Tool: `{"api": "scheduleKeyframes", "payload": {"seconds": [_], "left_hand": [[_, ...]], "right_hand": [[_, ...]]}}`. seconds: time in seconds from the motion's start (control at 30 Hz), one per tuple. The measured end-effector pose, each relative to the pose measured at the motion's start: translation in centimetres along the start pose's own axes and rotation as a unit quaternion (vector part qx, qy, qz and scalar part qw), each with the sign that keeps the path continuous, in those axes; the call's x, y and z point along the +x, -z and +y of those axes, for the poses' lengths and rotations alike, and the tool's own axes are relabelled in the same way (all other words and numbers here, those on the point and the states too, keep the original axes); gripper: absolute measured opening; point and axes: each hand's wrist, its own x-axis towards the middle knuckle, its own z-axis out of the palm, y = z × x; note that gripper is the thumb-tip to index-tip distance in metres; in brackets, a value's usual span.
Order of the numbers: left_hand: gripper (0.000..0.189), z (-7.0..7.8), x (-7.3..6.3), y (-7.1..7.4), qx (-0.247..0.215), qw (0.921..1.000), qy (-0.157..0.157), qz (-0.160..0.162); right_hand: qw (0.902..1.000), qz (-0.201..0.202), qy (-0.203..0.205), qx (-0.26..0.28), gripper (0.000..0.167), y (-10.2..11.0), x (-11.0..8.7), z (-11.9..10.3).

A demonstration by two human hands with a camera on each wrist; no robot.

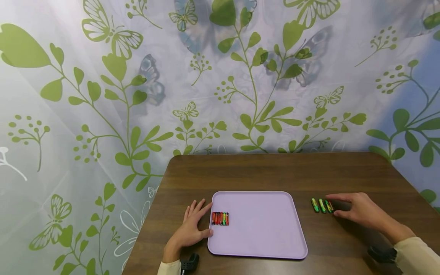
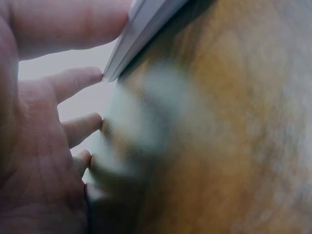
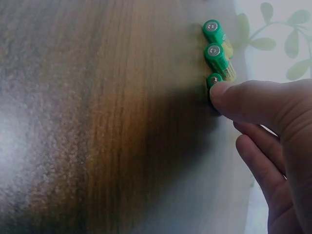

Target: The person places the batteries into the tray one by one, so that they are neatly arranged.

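A lilac tray (image 1: 258,225) lies on the wooden table. My left hand (image 1: 189,229) rests at its left edge, fingers spread, with thumb and forefinger against the rim (image 2: 129,41). Inside the tray near that edge, several small red and green batteries (image 1: 220,218) lie side by side in a row. Right of the tray, a short row of green and yellow batteries (image 1: 322,205) lies on the table. My right hand (image 1: 364,212) pinches the battery (image 1: 330,206) at the row's right end, forefinger at its far end and thumb at its near end. In the right wrist view the thumb (image 3: 239,100) partly hides that battery.
The brown table (image 1: 268,170) reaches back to a curtain (image 1: 213,84) printed with leaves and butterflies. A bare strip of table separates the tray from the loose batteries. Dark wrist mounts (image 1: 381,254) sit close to the tabletop by the sleeves.
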Motion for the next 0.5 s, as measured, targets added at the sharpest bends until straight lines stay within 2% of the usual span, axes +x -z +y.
{"api": "scheduleKeyframes", "payload": {"seconds": [0.13,0.27,0.33,0.5], "left_hand": [[0.087,0.9,0.0,0.4,0.003,0.9999,0.006,-0.013],[0.089,1.8,0.2,0.9,0.026,0.9982,0.042,-0.035],[0.089,1.9,0.2,0.9,0.032,0.9974,0.050,-0.039],[0.088,0.7,0.1,0.5,0.008,0.9996,0.016,-0.022]], "right_hand": [[0.9999,-0.003,0.012,-0.004,0.059,-0.2,0.2,0.0],[0.9999,-0.007,0.005,-0.007,0.058,-0.4,0.4,-0.1],[0.9999,-0.010,0.002,-0.008,0.058,-0.5,0.4,-0.1],[0.9999,-0.007,-0.010,-0.008,0.056,-0.6,0.3,-0.1]]}}
